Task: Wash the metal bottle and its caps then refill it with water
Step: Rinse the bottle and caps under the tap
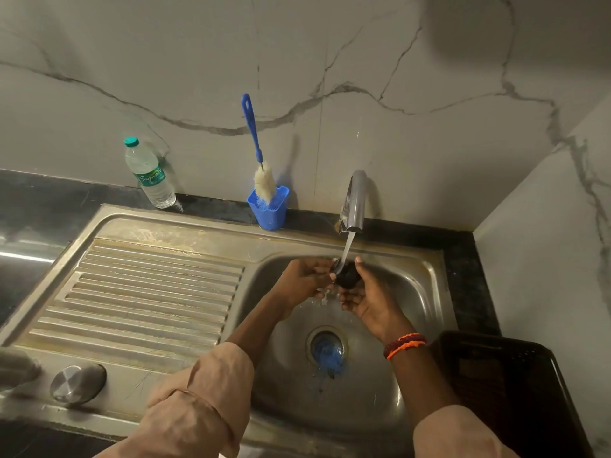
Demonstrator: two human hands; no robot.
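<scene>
Over the sink basin (413, 292) both my hands hold a small black cap (347, 276) under the water running from the steel tap (355, 201). My right hand (367, 299) cups the cap from below and the right, thumb raised beside it. The fingers of my left hand (305, 280) curl against the cap's left side. A round steel cap (77, 383) lies on the sink's front left rim. At the left edge a blurred steel shape (16, 368), possibly the metal bottle, is mostly out of frame.
A blue bottle brush (258, 150) stands in a blue cup (269, 209) behind the sink. A clear plastic water bottle (148, 175) stands at the back left. The ribbed drainboard (148, 292) lies left of the basin. A dark crate (509, 388) sits at the right. The drain (327, 348) holds something blue.
</scene>
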